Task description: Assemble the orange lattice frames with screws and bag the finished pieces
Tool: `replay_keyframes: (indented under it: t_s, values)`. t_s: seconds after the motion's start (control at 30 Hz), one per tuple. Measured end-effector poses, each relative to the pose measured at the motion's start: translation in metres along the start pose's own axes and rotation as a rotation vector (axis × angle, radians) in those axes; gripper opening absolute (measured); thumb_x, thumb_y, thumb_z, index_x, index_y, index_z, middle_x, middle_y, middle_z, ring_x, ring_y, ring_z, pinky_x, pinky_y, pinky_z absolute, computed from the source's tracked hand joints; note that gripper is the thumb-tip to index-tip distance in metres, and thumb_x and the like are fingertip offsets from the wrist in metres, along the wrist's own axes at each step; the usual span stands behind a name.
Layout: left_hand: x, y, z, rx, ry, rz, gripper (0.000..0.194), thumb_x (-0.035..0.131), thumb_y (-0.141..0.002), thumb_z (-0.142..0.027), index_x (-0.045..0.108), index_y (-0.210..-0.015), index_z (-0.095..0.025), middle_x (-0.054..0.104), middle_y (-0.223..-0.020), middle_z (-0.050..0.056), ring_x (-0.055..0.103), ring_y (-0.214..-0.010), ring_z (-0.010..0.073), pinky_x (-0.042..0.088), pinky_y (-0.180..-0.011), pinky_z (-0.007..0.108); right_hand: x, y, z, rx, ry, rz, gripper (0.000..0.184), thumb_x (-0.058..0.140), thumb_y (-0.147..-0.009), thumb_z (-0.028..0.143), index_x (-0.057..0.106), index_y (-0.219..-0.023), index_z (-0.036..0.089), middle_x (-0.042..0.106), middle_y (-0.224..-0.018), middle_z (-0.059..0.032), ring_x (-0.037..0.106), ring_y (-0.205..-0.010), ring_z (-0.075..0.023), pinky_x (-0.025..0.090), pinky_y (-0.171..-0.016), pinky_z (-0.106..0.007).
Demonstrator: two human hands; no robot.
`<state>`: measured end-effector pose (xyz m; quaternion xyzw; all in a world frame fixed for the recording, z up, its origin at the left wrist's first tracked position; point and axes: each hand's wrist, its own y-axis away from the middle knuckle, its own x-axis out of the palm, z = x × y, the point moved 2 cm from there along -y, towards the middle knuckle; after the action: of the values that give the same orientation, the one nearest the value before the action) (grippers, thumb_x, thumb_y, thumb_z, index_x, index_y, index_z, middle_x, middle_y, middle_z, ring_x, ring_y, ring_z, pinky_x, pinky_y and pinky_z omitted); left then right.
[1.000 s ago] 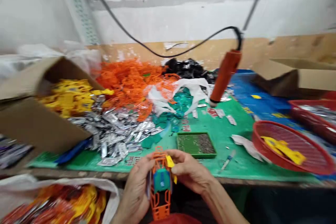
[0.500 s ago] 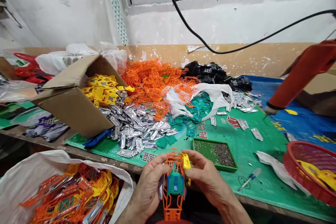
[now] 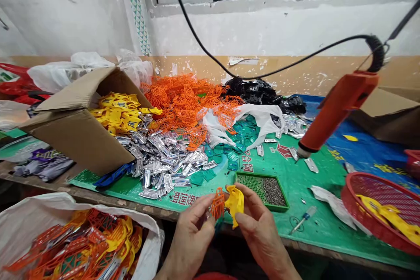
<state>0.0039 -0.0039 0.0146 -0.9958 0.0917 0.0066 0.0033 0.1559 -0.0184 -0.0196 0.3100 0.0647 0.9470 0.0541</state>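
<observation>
My left hand (image 3: 193, 232) is closed on an orange plastic frame (image 3: 217, 203), whose lower part is hidden behind the fingers. Between the thumb and fingers of my right hand (image 3: 259, 223) is a yellow plastic piece (image 3: 235, 204), right beside the frame; whether the two touch is hard to tell. Both hands are above the table's front edge. Just beyond my right hand lies a green tray (image 3: 241, 179) with small dark screws (image 3: 274, 191) heaped at its right side. A screwdriver with a clear handle (image 3: 303, 219) rests on the table to the right.
An orange power screwdriver (image 3: 337, 111) hangs from a black cable at right. A red basket (image 3: 348, 192) holds yellow pieces. At left, a cardboard box (image 3: 82, 140) spills yellow pieces near silver parts (image 3: 164, 166) and an orange frame pile (image 3: 183, 96). A white sack (image 3: 154, 245) holds assembled pieces.
The orange frame has turned in my left hand, so its green top no longer shows. My right hand has brought the yellow piece round broadside. The view has shifted slightly right.
</observation>
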Motion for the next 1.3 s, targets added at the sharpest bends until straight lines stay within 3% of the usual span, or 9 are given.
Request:
replay_keyframes:
  t_s: [0.07, 0.17, 0.3, 0.43, 0.57, 0.83, 1.13, 1.3]
  values:
    - [0.000, 0.002, 0.002, 0.272, -0.268, -0.031, 0.043, 0.058, -0.076, -0.006, 0.073, -0.112, -0.026, 0.072, -0.116, 0.006, 0.064, -0.111, 0.0260, 0.043, -0.103, 0.037, -0.002, 0.001, -0.003, -0.025, 0.016, 0.018, 0.063, 0.086, -0.057, 0.032, 0.063, -0.116, 0.030, 0.066, -0.123, -0.0079, 0.065, -0.107, -0.0263, 0.051, -0.090, -0.038]
    - [0.005, 0.008, 0.009, 0.615, -0.582, 0.024, 0.061, 0.048, -0.077, 0.003, 0.060, -0.130, -0.024, 0.068, -0.123, 0.008, 0.062, -0.115, 0.0238, 0.039, -0.107, 0.037, -0.004, 0.002, -0.005, -0.057, -0.007, 0.065, 0.064, 0.087, -0.056, 0.035, 0.063, -0.115, 0.031, 0.066, -0.122, -0.0077, 0.063, -0.111, -0.0263, 0.048, -0.096, -0.040]
    - [0.013, 0.014, 0.011, 0.821, -0.809, 0.071, 0.072, 0.044, -0.073, 0.006, 0.045, -0.142, -0.017, 0.065, -0.127, 0.013, 0.061, -0.117, 0.0245, 0.041, -0.105, 0.038, -0.005, 0.005, -0.005, -0.084, -0.042, 0.130, 0.066, 0.089, -0.051, 0.039, 0.065, -0.113, 0.032, 0.067, -0.121, -0.0077, 0.061, -0.115, -0.0281, 0.045, -0.100, -0.043]
    - [0.019, 0.014, 0.014, 0.864, -0.881, 0.111, 0.071, 0.043, -0.078, 0.002, 0.037, -0.146, -0.016, 0.065, -0.127, 0.014, 0.063, -0.110, 0.0263, 0.046, -0.097, 0.039, -0.010, 0.009, -0.003, -0.089, -0.061, 0.101, 0.068, 0.090, -0.047, 0.043, 0.067, -0.111, 0.035, 0.067, -0.123, -0.0070, 0.062, -0.113, -0.0287, 0.048, -0.098, -0.042]
    - [0.025, 0.013, 0.027, 0.953, -0.904, 0.071, 0.069, 0.041, -0.081, -0.005, 0.033, -0.148, -0.015, 0.066, -0.126, 0.014, 0.064, -0.102, 0.0280, 0.048, -0.090, 0.041, -0.013, 0.009, -0.002, -0.085, -0.074, 0.095, 0.068, 0.090, -0.047, 0.042, 0.068, -0.110, 0.036, 0.066, -0.125, -0.0054, 0.063, -0.112, -0.0262, 0.051, -0.095, -0.037]
    - [0.034, 0.011, 0.031, 1.114, -0.950, -0.047, 0.047, 0.034, -0.087, -0.008, 0.054, -0.130, -0.008, 0.070, -0.113, 0.015, 0.061, -0.083, 0.0230, 0.050, -0.071, 0.036, -0.015, 0.007, -0.006, -0.176, -0.088, 0.140, 0.066, 0.088, -0.053, 0.040, 0.067, -0.115, 0.034, 0.066, -0.126, -0.0053, 0.064, -0.113, -0.0208, 0.051, -0.094, -0.028]
    - [0.034, 0.008, 0.037, 1.111, -0.930, -0.004, 0.046, 0.032, -0.089, -0.013, 0.051, -0.131, -0.006, 0.069, -0.114, 0.017, 0.059, -0.082, 0.0237, 0.049, -0.068, 0.037, -0.021, 0.006, -0.007, -0.217, -0.041, 0.164, 0.064, 0.087, -0.057, 0.038, 0.066, -0.117, 0.035, 0.065, -0.127, -0.0036, 0.063, -0.114, -0.0181, 0.050, -0.095, -0.023]
    - [0.033, 0.006, 0.040, 1.119, -0.874, 0.015, 0.047, 0.033, -0.090, -0.014, 0.047, -0.135, -0.006, 0.068, -0.115, 0.017, 0.061, -0.083, 0.0241, 0.048, -0.071, 0.037, -0.025, 0.007, -0.008, -0.232, -0.002, 0.173, 0.066, 0.087, -0.057, 0.036, 0.064, -0.119, 0.035, 0.062, -0.131, -0.0037, 0.060, -0.119, -0.0207, 0.050, -0.097, -0.027]
